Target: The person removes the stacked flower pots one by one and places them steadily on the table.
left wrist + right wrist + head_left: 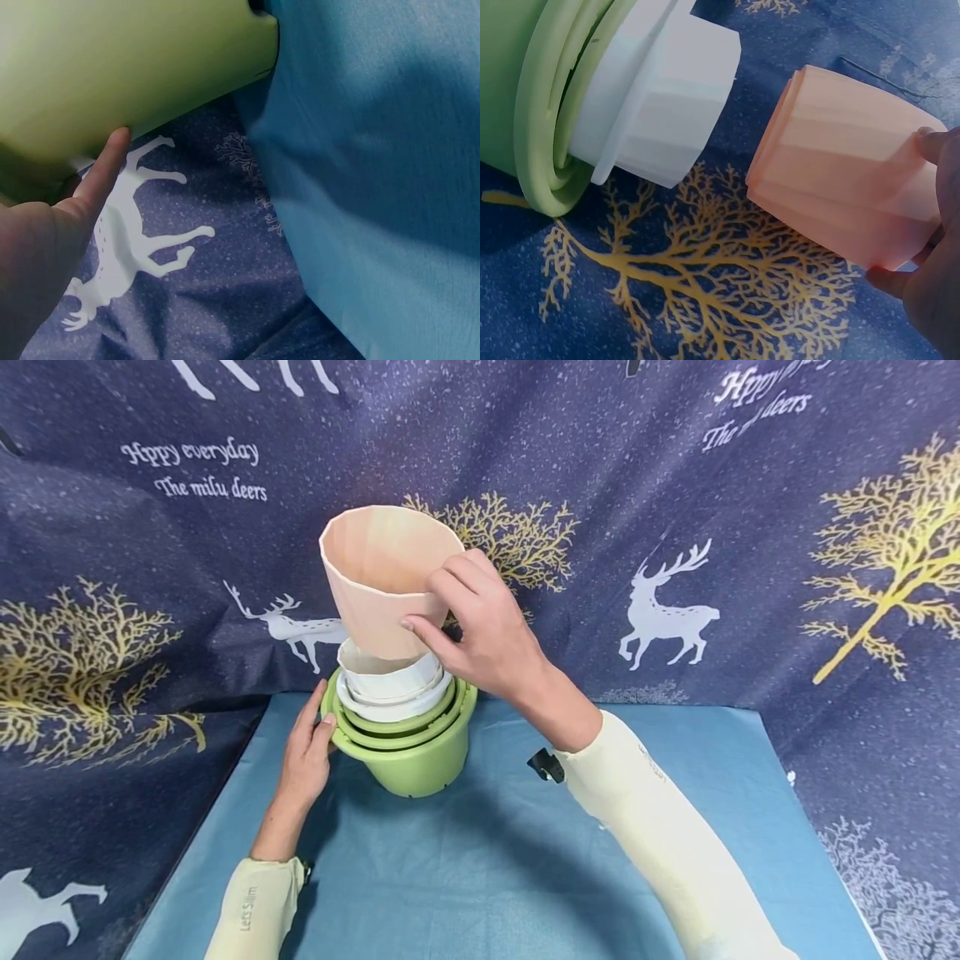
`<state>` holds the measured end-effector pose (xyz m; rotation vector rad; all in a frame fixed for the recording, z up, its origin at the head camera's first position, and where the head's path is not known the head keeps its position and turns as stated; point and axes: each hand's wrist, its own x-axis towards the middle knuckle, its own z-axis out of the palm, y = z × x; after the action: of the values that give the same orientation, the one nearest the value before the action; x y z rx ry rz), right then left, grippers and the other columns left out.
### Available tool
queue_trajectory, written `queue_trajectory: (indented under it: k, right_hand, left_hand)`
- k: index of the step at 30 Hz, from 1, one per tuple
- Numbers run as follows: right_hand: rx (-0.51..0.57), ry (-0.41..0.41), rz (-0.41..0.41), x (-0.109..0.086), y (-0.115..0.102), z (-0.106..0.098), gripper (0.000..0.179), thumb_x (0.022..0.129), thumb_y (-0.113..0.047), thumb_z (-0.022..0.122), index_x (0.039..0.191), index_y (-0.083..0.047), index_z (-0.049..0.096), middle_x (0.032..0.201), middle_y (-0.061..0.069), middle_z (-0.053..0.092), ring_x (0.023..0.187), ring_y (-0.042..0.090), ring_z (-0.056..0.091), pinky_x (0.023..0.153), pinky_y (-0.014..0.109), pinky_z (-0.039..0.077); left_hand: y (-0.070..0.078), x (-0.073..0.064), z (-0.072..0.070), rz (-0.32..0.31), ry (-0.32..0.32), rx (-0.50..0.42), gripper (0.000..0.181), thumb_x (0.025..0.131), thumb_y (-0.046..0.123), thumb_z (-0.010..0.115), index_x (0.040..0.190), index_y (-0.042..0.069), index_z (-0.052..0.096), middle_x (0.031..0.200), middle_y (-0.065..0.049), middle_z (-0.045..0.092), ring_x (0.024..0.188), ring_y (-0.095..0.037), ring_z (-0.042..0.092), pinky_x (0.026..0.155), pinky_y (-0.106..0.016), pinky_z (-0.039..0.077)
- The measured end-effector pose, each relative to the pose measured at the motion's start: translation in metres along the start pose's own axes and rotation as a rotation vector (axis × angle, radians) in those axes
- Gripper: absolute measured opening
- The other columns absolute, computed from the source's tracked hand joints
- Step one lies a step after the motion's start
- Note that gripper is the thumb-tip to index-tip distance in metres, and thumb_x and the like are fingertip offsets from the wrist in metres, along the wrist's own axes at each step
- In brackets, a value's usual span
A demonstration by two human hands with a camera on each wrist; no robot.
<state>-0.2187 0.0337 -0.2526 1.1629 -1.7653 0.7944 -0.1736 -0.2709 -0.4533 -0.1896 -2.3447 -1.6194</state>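
Note:
My right hand (491, 631) pinches the near right rim of a pale pink faceted flower pot (378, 618), thumb outside and fingers over the edge. This pot hangs tilted above a nested stack, and in the right wrist view a gap separates it from the white pots (675, 97). The white pots sit inside several green flower pots (412, 767), the outermost standing on the table. My left hand (303, 760) holds the stack's left rim, with the thumb at the rim. In the left wrist view one finger (112, 154) touches the green wall; the other fingers are mostly hidden.
A blue cloth (480, 868) covers the table. Right behind the stack hangs a dark blue curtain (570, 460) printed with white deer and yellow trees. Both forearms wear pale sleeves (637, 785), with a black strap piece (546, 766) by the right wrist.

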Motion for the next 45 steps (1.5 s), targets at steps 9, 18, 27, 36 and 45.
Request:
queue_trajectory:
  k: [9, 18, 27, 36, 45]
  right_hand:
    - [0.003, 0.020, -0.026, -0.004, -0.004, -0.012, 0.024, 0.097, -0.020, 0.080, 0.092, -0.001, 0.067, 0.089, 0.011, 0.061, 0.089, 0.031, 0.051, 0.085, 0.044, 0.044]
    - [-0.002, 0.028, -0.019, -0.012, -0.004, -0.024, 0.024, 0.096, -0.019, 0.082, 0.092, -0.001, 0.067, 0.089, 0.011, 0.060, 0.090, 0.032, 0.052, 0.087, 0.045, 0.045]
    - [-0.025, 0.033, -0.019, -0.020, -0.003, -0.035, 0.024, 0.094, -0.017, 0.082, 0.089, -0.002, 0.064, 0.087, 0.010, 0.059, 0.091, 0.033, 0.053, 0.090, 0.046, 0.045]
    - [-0.026, 0.057, 0.005, -0.028, -0.004, -0.045, 0.023, 0.092, -0.017, 0.084, 0.089, -0.001, 0.067, 0.086, 0.011, 0.060, 0.091, 0.034, 0.054, 0.092, 0.046, 0.045]
    - [-0.007, 0.079, 0.015, -0.036, -0.004, -0.053, 0.023, 0.090, -0.016, 0.084, 0.087, -0.002, 0.067, 0.085, 0.009, 0.060, 0.091, 0.034, 0.055, 0.093, 0.046, 0.046]
  left_hand:
    - [-0.001, -0.001, -0.001, 0.004, 0.013, -0.022, 0.055, 0.117, 0.022, 0.040, 0.170, 0.022, 0.027, 0.173, -0.012, 0.025, 0.140, -0.021, 0.046, 0.088, -0.009, 0.052]
    - [0.000, 0.000, 0.001, 0.002, 0.011, 0.007, 0.055, 0.117, 0.021, 0.040, 0.170, 0.022, 0.026, 0.173, -0.014, 0.025, 0.141, -0.031, 0.044, 0.085, -0.007, 0.050]
    - [-0.001, 0.000, 0.000, 0.006, 0.005, 0.004, 0.055, 0.117, 0.021, 0.040, 0.170, 0.021, 0.027, 0.172, -0.015, 0.025, 0.132, -0.012, 0.049, 0.085, -0.008, 0.051]
    - [0.000, -0.001, 0.000, 0.017, 0.006, -0.012, 0.055, 0.117, 0.021, 0.040, 0.170, 0.022, 0.028, 0.172, -0.014, 0.025, 0.131, -0.006, 0.048, 0.087, -0.009, 0.052]
    - [0.000, -0.001, -0.001, 0.016, 0.003, -0.019, 0.055, 0.117, 0.021, 0.040, 0.170, 0.020, 0.027, 0.172, -0.015, 0.024, 0.126, 0.002, 0.049, 0.087, -0.009, 0.052]
